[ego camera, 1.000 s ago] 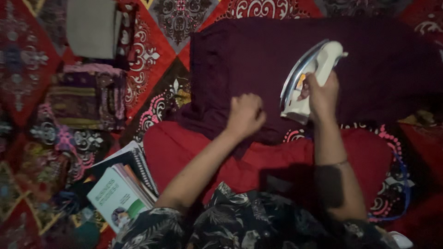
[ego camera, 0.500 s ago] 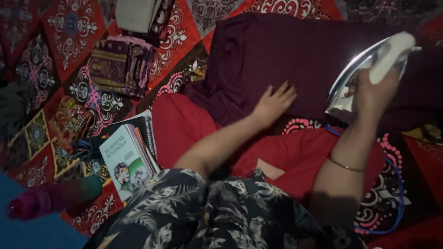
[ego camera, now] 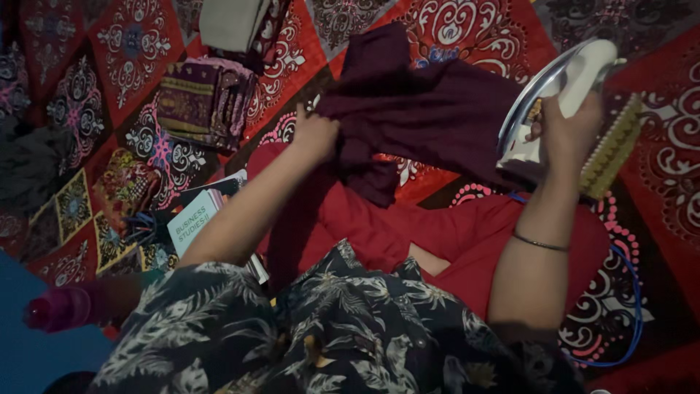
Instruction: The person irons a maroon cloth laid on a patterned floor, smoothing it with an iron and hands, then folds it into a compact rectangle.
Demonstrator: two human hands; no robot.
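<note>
Now the left hand [ego camera: 315, 135] is closed tight on the edge of the maroon cloth [ego camera: 430, 109], bunching it and lifting it off the patterned red quilt [ego camera: 467, 29]. Half a second ago that hand lay flat and open on the cloth, which was spread smooth; a second ago it was a loose fist pressing the fabric. The cloth now hangs crumpled, a fold drooping below the fist toward the red cushion [ego camera: 408, 233], and quilt pattern shows where the cloth had covered it.

The right hand [ego camera: 572, 128] is wrapped around the handle of the white iron [ego camera: 554, 95], fingers fully closed on it, holding the iron tilted up with its shiny soleplate facing left, clear of the cloth. It was lifted much the same half a second ago, and resting on the cloth before that. A yellow-edged folded piece [ego camera: 612, 153] now shows just right of the iron.

A blue cord [ego camera: 633, 292] loops over the quilt at right. Left of the arm lie a stack of books [ego camera: 193, 219] and folded fabrics [ego camera: 204, 98].
</note>
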